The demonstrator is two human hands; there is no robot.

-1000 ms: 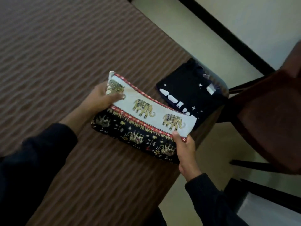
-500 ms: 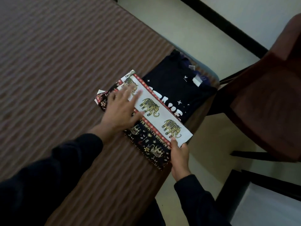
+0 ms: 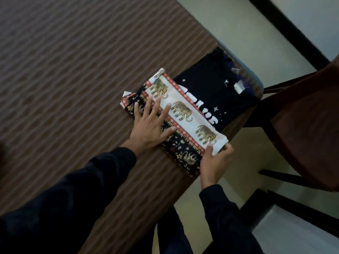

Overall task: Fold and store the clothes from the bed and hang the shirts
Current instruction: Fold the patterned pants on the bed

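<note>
Striped brown bedspread (image 3: 64,70) covers the bed; at its right edge a folded elephant-print garment (image 3: 183,123) overlaps a folded dark T-shirt (image 3: 211,88). Left hand (image 3: 148,125) presses flat on it, grip open; right hand (image 3: 214,162) pinches its near corner.

Dark navy long sleeves (image 3: 77,195)

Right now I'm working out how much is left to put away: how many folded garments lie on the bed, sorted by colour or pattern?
Elephant-print garment, under the left hand and pinched at its near corner by the right hand: 1
Dark navy printed T-shirt: 1
Total on the striped bed: 2
</note>
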